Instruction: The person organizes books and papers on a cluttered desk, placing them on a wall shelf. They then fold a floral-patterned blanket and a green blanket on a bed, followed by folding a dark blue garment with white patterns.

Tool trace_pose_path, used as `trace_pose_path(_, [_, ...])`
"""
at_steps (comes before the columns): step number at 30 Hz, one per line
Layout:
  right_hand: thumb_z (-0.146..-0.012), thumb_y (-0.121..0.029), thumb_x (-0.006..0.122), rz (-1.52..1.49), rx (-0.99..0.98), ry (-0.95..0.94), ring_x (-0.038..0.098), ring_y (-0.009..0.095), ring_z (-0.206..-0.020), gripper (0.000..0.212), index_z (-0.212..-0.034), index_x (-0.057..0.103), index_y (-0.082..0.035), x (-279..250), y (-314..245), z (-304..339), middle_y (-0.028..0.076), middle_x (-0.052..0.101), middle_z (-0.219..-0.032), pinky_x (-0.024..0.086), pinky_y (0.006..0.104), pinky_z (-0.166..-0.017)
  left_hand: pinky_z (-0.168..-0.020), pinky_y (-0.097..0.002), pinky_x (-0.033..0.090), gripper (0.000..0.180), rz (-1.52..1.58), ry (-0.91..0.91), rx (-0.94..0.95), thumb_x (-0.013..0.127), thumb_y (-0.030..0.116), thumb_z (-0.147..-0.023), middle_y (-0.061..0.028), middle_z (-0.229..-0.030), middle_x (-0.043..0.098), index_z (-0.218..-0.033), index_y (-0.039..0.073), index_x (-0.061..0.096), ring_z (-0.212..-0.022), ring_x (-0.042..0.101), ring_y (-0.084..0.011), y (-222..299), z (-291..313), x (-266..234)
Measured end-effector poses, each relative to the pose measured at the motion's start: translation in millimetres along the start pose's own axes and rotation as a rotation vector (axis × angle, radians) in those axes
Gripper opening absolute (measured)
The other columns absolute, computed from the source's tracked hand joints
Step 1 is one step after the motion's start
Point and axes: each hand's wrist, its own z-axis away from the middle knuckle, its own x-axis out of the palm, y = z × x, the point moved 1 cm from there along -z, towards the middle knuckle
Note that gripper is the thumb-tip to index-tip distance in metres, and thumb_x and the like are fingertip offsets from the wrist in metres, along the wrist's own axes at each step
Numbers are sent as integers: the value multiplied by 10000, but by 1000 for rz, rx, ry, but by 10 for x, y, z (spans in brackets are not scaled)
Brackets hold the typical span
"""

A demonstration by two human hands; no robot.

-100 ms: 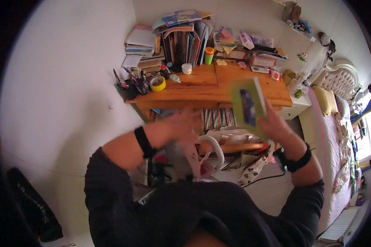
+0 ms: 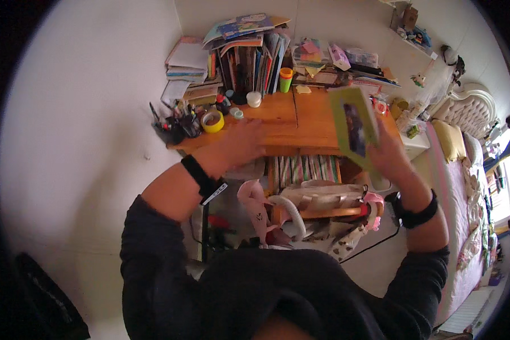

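My right hand [image 2: 391, 154] grips a green book [image 2: 341, 107] by its lower right edge. The book is tilted upright above the right part of the wooden desk [image 2: 317, 124], with a dark picture on its cover. My left hand [image 2: 239, 143] is stretched out over the desk's front edge, fingers apart and slightly blurred, with nothing in it. Nearest to that hand are a roll of yellow tape [image 2: 220, 123] and a small white jar [image 2: 254, 100]. Below the desktop, an open drawer [image 2: 307, 168] holds a row of thin books or cases standing on edge.
Upright books [image 2: 246, 65] and stacked papers [image 2: 187, 59] fill the desk's back left. Pen holders [image 2: 170, 127] crowd its left end, and an orange-green cup [image 2: 286, 80] stands at the back. A chair with a pink bag [image 2: 254, 207] is before me; a bed [image 2: 453, 226] lies right.
My left hand has moved forward and up, from in front of the desk to over its edge. The green book in my right hand has risen and shifted slightly right.
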Motion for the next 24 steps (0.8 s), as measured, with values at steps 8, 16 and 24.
trace_pose_path(8, [-724, -140, 574, 10, -329, 280, 564, 385, -937, 580, -1258, 372, -39, -321, 17, -1540, 245, 583, -970, 443, 419, -814, -980, -617, 244, 417, -589, 93, -5, 537, 206, -831, -122, -1380, 301, -1221, 78, 466, -1328, 158, -314, -997, -1543, -68])
trace_pose_path(16, [-721, -117, 600, 3, 23, 112, 550, 408, -943, 552, -1232, 396, -76, 784, -210, -2787, 276, 558, -983, 444, 416, -798, -1051, -602, 127, 386, -890, -123, 266, 514, 190, -857, -87, -1375, 352, -1232, 97, 502, -1326, 199, -235, -1516, -2726, 340])
trace_pose_path(24, [-745, -59, 512, 37, -17, 135, 563, 425, -794, 448, -1181, 414, -93, 1235, -416, -3341, 261, 583, -826, 451, 462, -666, -1016, -530, 195, 422, -1160, 112, 187, 553, 322, -796, -89, -1191, 494, -1156, 102, 574, -1170, 387, -314, -1999, -3252, 475])
